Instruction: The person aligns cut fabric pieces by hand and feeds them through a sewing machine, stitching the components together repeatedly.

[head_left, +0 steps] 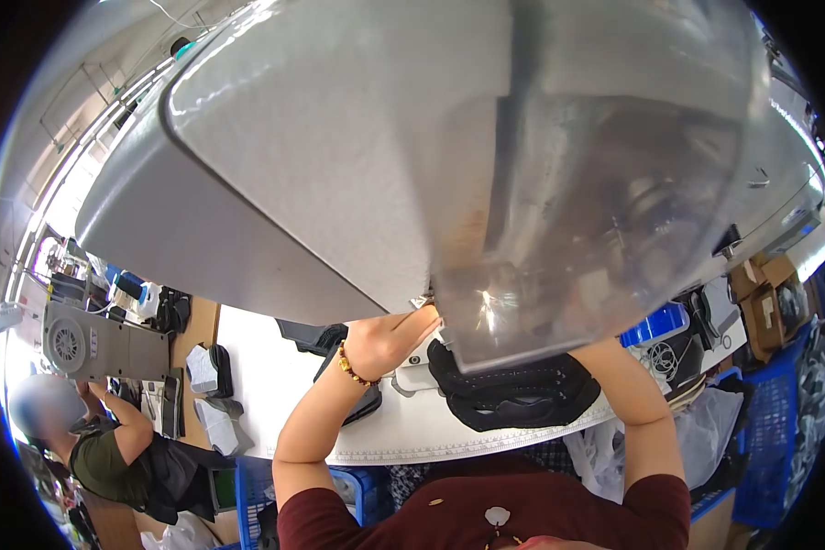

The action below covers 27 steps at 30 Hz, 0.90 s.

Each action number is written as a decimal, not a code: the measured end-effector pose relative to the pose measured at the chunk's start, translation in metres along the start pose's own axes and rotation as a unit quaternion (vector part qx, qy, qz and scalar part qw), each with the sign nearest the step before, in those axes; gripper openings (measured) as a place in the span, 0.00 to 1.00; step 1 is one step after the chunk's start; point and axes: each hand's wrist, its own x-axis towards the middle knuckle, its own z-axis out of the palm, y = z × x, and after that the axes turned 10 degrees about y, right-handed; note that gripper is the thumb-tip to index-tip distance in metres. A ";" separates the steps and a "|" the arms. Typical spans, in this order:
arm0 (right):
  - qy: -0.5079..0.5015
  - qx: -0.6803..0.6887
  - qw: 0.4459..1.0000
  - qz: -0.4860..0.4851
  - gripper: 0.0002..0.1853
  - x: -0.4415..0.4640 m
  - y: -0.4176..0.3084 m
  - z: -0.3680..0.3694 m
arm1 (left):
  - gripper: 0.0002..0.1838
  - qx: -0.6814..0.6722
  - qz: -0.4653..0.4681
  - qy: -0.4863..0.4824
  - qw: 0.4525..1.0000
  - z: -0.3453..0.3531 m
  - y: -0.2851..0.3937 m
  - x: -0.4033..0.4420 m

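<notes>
A large grey sewing machine head (321,156) fills the upper view, with a clear plastic shield (605,247) on its right part. My left hand (387,344), with a beaded bracelet at the wrist, reaches under the head by the needle area. Its fingers are drawn together, and the tips are hidden. My right hand (585,316) shows only as a blur behind the shield, its fingers not readable. A black stitched fabric piece (513,394) lies on the white table (257,376) below the shield, between my forearms.
More black pieces (316,335) lie behind my left wrist. Grey and black pieces (213,394) rest at the left. A co-worker (110,449) sits beyond them near another machine (110,344). At right are a blue tray (655,325), coiled white cord (658,360) and a blue crate (779,431).
</notes>
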 end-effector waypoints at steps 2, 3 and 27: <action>-0.004 -0.026 1.000 -0.012 0.14 0.001 0.001 0.000 | 0.05 0.004 0.001 0.010 1.000 0.003 -0.001 -0.001; -0.006 -0.039 0.999 -0.018 0.14 0.001 0.001 0.000 | 0.05 0.003 0.002 0.015 1.000 0.003 -0.001 -0.001; -0.098 -0.605 0.789 0.031 0.11 -0.009 0.148 -0.043 | 0.14 0.227 -0.176 -0.265 0.921 -0.012 -0.090 -0.080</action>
